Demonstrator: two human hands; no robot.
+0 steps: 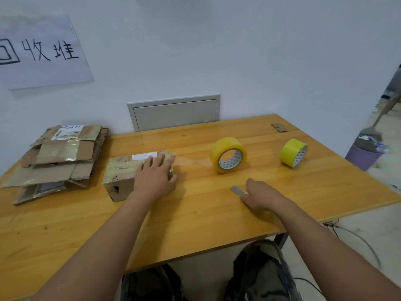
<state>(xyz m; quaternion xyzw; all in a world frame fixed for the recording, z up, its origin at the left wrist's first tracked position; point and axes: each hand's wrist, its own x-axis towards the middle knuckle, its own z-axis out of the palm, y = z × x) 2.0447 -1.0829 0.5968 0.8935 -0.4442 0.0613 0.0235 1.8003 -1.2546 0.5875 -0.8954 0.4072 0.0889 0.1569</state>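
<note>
A small taped cardboard box (121, 172) with a white label sits on the wooden table (195, 213). My left hand (155, 177) lies flat on the box's right end, fingers spread. A strip of clear tape stretches from the box to a yellow tape roll (227, 155) standing on edge to the right. My right hand (263, 197) is low over the table and holds a small grey blade (237, 190), which points left. A second yellow tape roll (294, 153) stands farther right.
A pile of flattened cardboard boxes (60, 157) lies at the table's left end. Small cardboard scraps (279, 127) lie near the far right corner. A purple bin (364, 155) stands on the floor to the right. The white wall carries a handwritten paper sign (41, 51).
</note>
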